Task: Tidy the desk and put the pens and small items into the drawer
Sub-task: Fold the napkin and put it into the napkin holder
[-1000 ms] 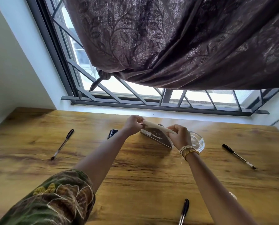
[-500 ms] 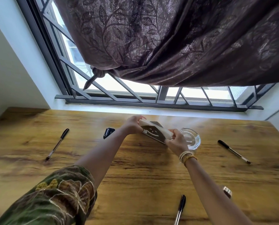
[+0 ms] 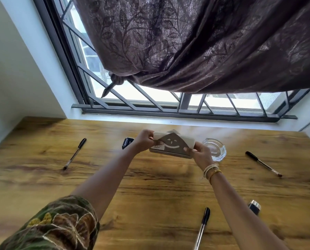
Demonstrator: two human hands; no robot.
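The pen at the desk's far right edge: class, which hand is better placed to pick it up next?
Probably the right hand. It is nearer the far-right pen, just past the glass ashtray. The left hand would have to cross over. Both now hold the napkin holder.

Napkin holder [image 3: 172, 147] now level (formerly tilted)
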